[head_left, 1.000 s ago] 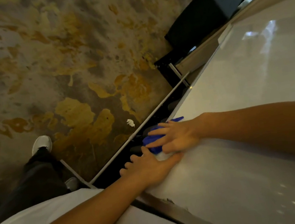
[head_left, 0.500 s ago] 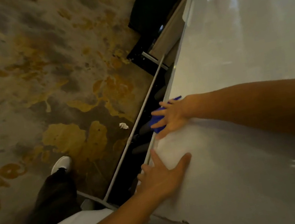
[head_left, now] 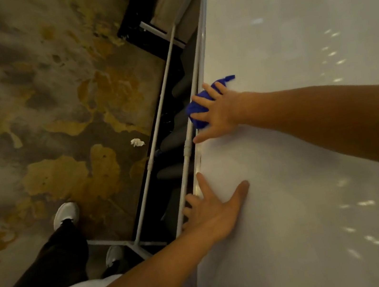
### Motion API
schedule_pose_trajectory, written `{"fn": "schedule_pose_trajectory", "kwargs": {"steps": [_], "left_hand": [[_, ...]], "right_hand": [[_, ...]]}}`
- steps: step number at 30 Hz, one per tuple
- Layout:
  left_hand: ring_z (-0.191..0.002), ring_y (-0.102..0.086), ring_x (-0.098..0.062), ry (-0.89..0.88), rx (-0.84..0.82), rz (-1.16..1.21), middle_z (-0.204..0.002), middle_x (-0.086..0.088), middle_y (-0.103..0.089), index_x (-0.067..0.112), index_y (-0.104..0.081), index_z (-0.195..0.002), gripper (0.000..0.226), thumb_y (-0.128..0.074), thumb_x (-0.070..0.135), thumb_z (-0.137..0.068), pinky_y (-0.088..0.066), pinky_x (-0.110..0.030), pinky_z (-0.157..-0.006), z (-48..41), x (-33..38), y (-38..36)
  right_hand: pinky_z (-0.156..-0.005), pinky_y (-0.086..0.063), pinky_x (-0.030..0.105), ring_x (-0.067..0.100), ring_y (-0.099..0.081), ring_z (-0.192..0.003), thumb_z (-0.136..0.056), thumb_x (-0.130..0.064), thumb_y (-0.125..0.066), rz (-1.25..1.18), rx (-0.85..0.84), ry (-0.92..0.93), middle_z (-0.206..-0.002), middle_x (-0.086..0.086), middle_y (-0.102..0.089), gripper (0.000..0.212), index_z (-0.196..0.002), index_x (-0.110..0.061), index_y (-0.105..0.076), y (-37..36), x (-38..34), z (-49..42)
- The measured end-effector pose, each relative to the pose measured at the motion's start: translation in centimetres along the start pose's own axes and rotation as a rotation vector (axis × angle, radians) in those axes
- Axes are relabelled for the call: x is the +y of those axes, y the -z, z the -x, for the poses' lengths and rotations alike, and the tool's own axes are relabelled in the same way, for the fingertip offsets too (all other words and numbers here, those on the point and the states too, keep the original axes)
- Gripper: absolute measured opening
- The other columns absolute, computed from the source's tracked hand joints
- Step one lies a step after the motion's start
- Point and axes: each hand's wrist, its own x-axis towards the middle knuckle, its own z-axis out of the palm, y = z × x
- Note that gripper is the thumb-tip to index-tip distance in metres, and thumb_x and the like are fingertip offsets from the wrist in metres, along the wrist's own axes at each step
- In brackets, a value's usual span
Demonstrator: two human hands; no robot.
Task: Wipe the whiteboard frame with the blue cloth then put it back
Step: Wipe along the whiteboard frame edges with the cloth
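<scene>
As the blue cloth (head_left: pixel 195 107) seems soft and light, it is held bunched against the frame (head_left: pixel 200 48) by curled fingers (head_left: pixel 210 89) of the right hand (head_left: pixel 220 114); the left hand (head_left: pixel 216 211) is spread flat.

Whiteboard (head_left: pixel 297 75) glossy, smooth; blue cloth (head_left: pixel 196 107) soft fabric; frame (head_left: pixel 201 43) probably metal.

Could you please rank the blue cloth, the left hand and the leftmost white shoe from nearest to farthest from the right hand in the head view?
1. blue cloth: gripped in the right hand.
2. left hand: on the whiteboard, lower in view.
3. leftmost white shoe: on the floor, far left.
</scene>
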Motion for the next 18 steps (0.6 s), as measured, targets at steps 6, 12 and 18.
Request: {"fn": "schedule_pose_trajectory", "kwargs": {"steps": [6, 12, 18], "left_hand": [[-0.147, -0.007, -0.045, 0.035, -0.055, -0.061, -0.163, -0.004, 0.0, 0.043, 0.024, -0.148, 0.144, -0.016, 0.111, -0.028, -0.024, -0.061, -0.111, -1.1, 1.9, 1.1], [-0.149, 0.007, -0.045, 0.005, -0.182, -0.068, -0.164, -0.001, 0.022, 0.056, 0.046, -0.126, 0.134, -0.024, 0.111, -0.025, -0.017, -0.062, -0.116, -2.4, 4.0, 2.8], [-0.149, 0.018, -0.047, -0.043, -0.224, -0.063, -0.161, 0.001, 0.034, 0.053, 0.043, -0.131, 0.136, -0.031, 0.11, -0.031, -0.01, -0.064, -0.117, -3.5, 5.4, 4.0]], "right_hand": [[-0.117, 0.012, 0.062, 0.036, 0.015, -0.151, -0.085, -0.083, -0.01, -0.09, -0.045, 0.368, -0.168, -0.005, -0.003, 0.076, -0.153, -0.05, -0.018, -2.3, -4.1, 0.7], [-0.118, 0.005, 0.064, 0.041, 0.012, -0.151, -0.085, -0.084, -0.007, -0.03, 0.036, -0.009, -0.168, 0.002, 0.001, 0.083, -0.156, -0.042, -0.01, 0.7, 4.6, -4.5], [-0.118, 0.006, 0.064, 0.038, 0.014, -0.151, -0.085, -0.084, -0.011, -0.043, 0.02, 0.331, -0.168, -0.003, -0.001, 0.076, -0.153, -0.05, -0.015, -2.3, 0.1, -2.5]]}}
